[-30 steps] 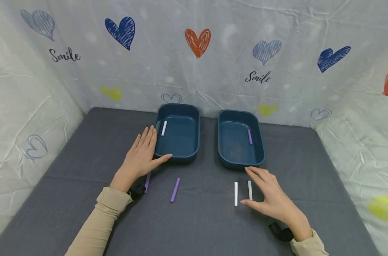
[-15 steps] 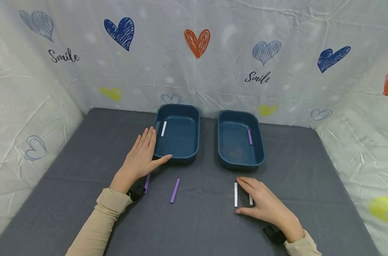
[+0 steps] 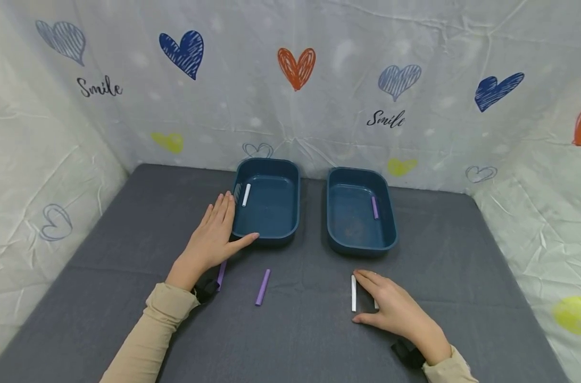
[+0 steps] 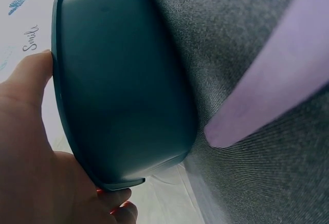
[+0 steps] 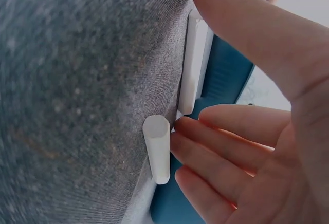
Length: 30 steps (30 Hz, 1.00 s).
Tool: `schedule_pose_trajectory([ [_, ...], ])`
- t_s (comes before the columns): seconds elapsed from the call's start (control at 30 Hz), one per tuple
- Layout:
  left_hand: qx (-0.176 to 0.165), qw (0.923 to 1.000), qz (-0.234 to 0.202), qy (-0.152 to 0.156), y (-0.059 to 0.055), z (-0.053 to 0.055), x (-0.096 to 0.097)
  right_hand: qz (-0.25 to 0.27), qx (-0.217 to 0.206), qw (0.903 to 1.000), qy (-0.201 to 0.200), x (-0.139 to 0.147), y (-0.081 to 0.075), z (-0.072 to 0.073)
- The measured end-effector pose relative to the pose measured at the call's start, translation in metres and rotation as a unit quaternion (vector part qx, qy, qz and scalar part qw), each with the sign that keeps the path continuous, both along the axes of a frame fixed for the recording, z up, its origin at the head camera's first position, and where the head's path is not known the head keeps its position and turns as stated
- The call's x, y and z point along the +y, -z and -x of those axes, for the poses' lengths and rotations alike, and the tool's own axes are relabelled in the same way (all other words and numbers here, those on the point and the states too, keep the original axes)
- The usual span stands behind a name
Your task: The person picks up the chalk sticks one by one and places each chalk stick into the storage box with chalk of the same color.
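My left hand (image 3: 209,242) lies with straight fingers along the left rim of the left blue tray (image 3: 290,229), thumb at its front corner. A white chalk stick (image 3: 246,195) lies in that tray. On the cloth, my right hand (image 3: 396,306) spans a white chalk stick (image 3: 354,293), fingertips by its far end and thumb just off its near end. The right wrist view shows this stick (image 5: 194,64) between thumb and fingers, with a gap at the thumb. A second white chalk stick (image 5: 158,149) lies beside the fingers, mostly hidden under the hand in the head view.
The right blue tray (image 3: 335,234) holds a purple chalk stick (image 3: 375,207). Another purple chalk stick (image 3: 263,287) lies before the left tray, and one more purple stick (image 3: 221,274) is partly hidden by the left wrist. A printed curtain (image 3: 338,143) borders the grey-clothed table (image 3: 300,340).
My right hand has moved left and nearer, from in front of the right tray to around the left one of the two white chalk sticks. The left hand stays at its tray.
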<state>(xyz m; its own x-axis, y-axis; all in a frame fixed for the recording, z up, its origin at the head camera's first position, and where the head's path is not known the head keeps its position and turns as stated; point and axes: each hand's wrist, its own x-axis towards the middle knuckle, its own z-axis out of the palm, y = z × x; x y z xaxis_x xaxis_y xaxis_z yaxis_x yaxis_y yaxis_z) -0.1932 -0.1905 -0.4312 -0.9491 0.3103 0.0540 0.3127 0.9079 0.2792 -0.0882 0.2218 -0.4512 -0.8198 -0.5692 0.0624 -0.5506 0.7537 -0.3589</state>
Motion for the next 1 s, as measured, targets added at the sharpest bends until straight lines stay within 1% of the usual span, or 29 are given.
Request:
schedule_pose_trajectory([
  [0.23, -0.004, 1.0, -0.005, 0.002, 0.0012, 0.0007, 0.0003, -0.011, 0.005, 0.9999, 0.006, -0.0033, -0.0005, -0.0009],
  [0.53, -0.01, 0.9999, -0.006, 0.001, 0.0047, -0.002, 0.0014, -0.018, -0.009, 0.9996, 0.017, -0.006, -0.0002, -0.0038],
  [0.83, -0.005, 1.0, -0.005, 0.001, 0.0031, 0.0006, 0.0001, -0.018, 0.012, 0.9997, 0.015, -0.0077, -0.0006, 0.0007],
  [1.0, -0.006, 1.0, -0.004, 0.0, 0.0028, 0.0017, 0.0006, -0.015, 0.009, 0.9997, 0.019, -0.0087, -0.0011, 0.0022],
])
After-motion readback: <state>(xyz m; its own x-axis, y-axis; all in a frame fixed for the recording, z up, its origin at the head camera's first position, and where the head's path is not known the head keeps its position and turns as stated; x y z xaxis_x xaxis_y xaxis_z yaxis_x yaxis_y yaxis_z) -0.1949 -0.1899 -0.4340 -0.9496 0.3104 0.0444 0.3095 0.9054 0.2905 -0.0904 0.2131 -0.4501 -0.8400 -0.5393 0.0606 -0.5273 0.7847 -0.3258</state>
